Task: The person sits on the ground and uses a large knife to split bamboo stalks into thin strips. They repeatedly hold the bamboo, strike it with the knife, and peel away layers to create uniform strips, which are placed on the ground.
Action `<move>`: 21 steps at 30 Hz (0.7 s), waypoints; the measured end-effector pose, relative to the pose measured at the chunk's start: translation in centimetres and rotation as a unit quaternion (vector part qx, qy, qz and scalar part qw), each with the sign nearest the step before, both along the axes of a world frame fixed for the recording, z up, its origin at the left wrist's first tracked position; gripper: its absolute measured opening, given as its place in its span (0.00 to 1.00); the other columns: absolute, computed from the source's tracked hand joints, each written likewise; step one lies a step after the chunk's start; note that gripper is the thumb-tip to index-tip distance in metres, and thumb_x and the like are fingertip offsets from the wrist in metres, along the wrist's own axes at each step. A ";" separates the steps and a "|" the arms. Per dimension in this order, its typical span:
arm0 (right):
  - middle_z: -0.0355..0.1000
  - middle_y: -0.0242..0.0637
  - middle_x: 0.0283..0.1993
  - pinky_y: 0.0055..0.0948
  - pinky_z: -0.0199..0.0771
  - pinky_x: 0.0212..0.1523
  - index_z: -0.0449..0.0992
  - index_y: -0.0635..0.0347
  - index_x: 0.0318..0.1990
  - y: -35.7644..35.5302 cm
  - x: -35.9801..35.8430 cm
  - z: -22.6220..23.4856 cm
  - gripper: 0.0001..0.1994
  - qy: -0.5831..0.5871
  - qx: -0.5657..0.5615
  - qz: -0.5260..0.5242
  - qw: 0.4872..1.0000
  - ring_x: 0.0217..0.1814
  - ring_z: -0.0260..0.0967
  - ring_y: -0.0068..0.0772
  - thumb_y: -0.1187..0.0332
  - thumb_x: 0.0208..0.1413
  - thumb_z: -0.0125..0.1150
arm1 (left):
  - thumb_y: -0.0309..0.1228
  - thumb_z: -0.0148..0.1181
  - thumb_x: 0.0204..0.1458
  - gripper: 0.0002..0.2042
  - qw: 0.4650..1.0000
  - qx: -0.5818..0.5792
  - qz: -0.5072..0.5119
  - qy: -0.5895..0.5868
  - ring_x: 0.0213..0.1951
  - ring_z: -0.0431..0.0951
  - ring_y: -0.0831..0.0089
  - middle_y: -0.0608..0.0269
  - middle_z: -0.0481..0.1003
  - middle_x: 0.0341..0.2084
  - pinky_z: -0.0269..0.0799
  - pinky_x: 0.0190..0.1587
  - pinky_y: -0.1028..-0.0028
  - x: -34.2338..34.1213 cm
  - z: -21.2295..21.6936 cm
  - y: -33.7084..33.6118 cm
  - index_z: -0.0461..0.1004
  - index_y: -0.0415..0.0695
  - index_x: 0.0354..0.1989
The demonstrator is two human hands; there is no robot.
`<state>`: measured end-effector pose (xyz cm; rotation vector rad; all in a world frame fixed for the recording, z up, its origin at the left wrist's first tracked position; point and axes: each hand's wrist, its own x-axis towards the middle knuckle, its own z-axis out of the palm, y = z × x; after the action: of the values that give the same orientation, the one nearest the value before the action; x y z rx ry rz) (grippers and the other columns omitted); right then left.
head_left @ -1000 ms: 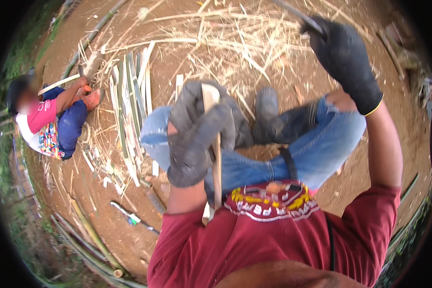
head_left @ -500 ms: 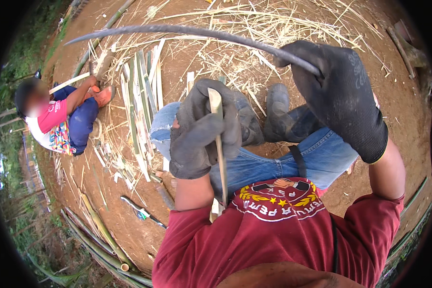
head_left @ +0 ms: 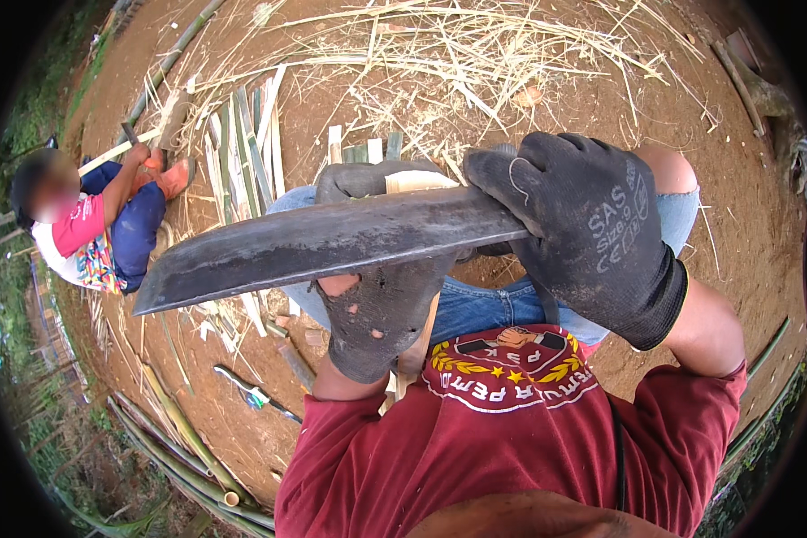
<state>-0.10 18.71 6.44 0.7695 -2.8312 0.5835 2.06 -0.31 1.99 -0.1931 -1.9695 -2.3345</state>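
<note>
Brown ground (head_left: 744, 206) lies all round, a broad scatter of pale shavings (head_left: 475, 45) beyond the seated person's blue jeans (head_left: 489, 314) and dark red shirt (head_left: 475, 448). Off to the left sits a co-worker (head_left: 90, 215), near whose hand a long pale piece shows. Green poles (head_left: 184, 430) lie at lower left, and a stack of bamboo strips (head_left: 238, 148) between the co-worker and the person. The big knife (head_left: 332, 238) crosses in front of the person, tip to the left. Of the 2 gloved hands, the right hand (head_left: 583, 242) is clenched round its handle, which is hidden; the left hand (head_left: 381, 314), partly behind the blade, grasps 1 bamboo piece (head_left: 419, 180), whose pale end shows above the blade. A smaller knife (head_left: 255, 394) lies on the ground, lower left
</note>
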 end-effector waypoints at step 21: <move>0.74 0.44 0.26 0.42 0.76 0.34 0.79 0.53 0.40 8.0 -8.5 -8.0 0.08 0.091 0.091 -0.021 0.991 0.30 0.76 0.48 0.66 0.55 0.56 | 0.26 0.64 0.52 0.16 0.996 0.024 0.010 -0.087 0.25 0.75 0.73 0.53 0.75 0.23 0.74 0.29 0.75 1.5 4.2 0.2 0.65 0.33 0.43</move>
<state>-8.56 26.70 -1.54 0.7484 -2.7488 0.2373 3.52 -0.12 6.20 0.0343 -1.9759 -2.4582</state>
